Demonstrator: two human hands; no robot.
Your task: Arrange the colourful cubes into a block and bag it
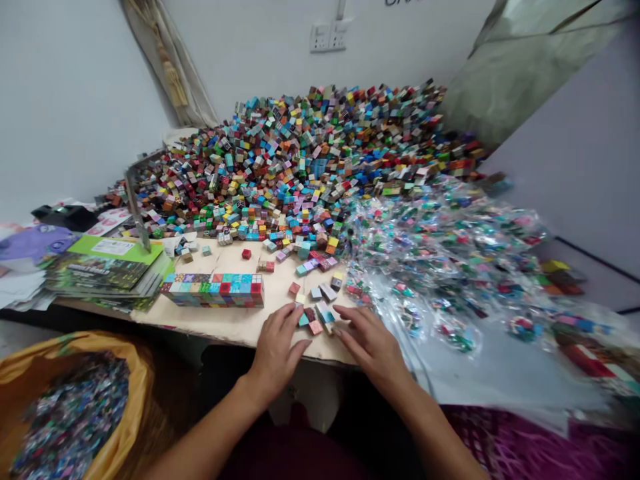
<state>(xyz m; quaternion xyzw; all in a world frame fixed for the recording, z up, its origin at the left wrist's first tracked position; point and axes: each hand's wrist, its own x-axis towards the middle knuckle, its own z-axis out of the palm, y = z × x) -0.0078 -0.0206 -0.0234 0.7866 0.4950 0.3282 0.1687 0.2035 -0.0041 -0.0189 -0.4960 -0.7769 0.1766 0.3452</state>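
Several small coloured cubes [315, 327] lie loose at the table's front edge between my two hands. My left hand [280, 343] rests at their left side, fingers stretched out and touching or nearly touching them. On the other side my right hand [367, 340] has its fingers apart, the tips close to a teal and white block [326, 313]. Neither hand grips anything that I can see. To the left of my left hand stands a neat long block of patterned cubes [215, 291], stacked in rows.
A large heap of mixed cubes [280, 153] covers the back of the table [215, 325]. Clear plastic packets [430, 267] of cubes spread over the right side. Green printed booklets [107, 267] lie at left. Below them stands an orange-lined bin [143, 360] full of small packets.
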